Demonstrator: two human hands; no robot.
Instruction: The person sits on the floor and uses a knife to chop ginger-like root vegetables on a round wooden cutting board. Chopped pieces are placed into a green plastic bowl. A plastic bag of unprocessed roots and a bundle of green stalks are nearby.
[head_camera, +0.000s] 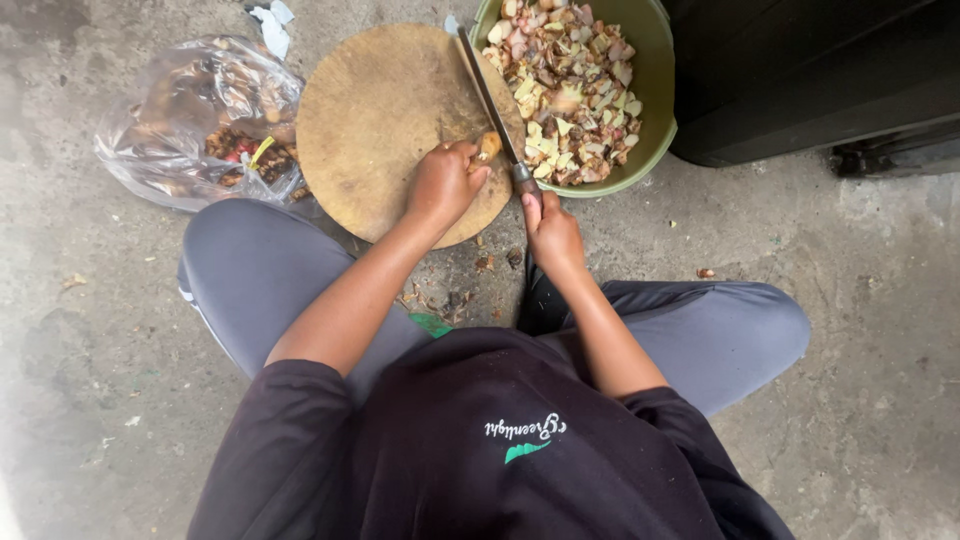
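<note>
A clear plastic bag (200, 120) lies crumpled on the concrete floor at the upper left, just beside the left edge of the round wooden chopping board (380, 120) and near the person's raised knee. The bag is thin, glossy and wrinkled, its mouth slack, and through the film show dark brown lumps with a little red and a yellow-green sliver, probably root pieces or peelings, though the glare makes that hard to tell. Just above the bag, at the top edge of the view, lies a small torn scrap of whitish plastic or paper (272, 25). No labels, signs or screens show.
</note>
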